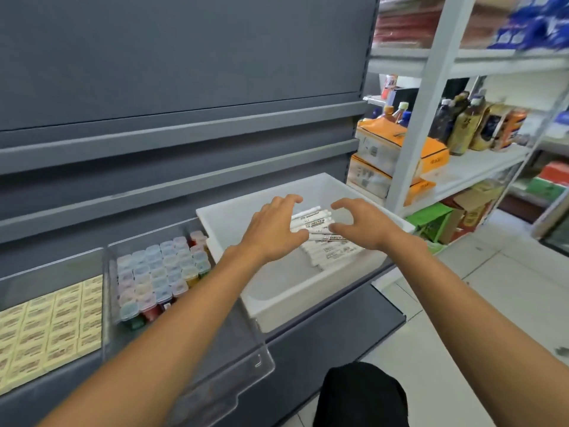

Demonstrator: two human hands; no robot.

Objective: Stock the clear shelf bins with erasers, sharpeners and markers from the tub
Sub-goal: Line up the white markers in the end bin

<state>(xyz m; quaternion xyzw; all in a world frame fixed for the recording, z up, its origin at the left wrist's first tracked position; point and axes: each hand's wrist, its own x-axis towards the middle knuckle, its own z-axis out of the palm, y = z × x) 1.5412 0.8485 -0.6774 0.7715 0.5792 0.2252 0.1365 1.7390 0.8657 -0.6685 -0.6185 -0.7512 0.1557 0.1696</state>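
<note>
Setting: A shop aisle, with grey metal shelving (184, 118) in front and white racks of bottles (462, 124) and cartons off to the right.
Shelf: Three clear bins stand side by side, with a white tub (308, 186) at the shelf's right end, just beside the third.
Stocked: Cream erasers (52, 328) fill the left bin in rows. Coloured sharpeners (160, 272) pack the middle one.
Still to fill: The third clear bin (252, 362), under the left forearm, looks empty where it shows.
Task's thing: White markers (332, 251) lie in a loose pile in the tub, toward its right side.
Left hand (274, 232): Cupped over one end of the upper markers, fingers curved above and thumb at the pile. Whether it has clamped on them cannot be told.
Right hand (366, 226): Curved in a C at the other end of the markers, thumb and forefinger apart. A firm hold cannot be made out.
Step in hand: Most likely gathering a bunch of markers to carry across to the empty bin.
Risk: The markers are smooth and round. A bunch squeezed only from its ends could fan out, dropping some into the tub or onto the tiled floor.
Second risk: The tub sits close to the shelf's right edge, and weight on that side might tilt it.
</note>
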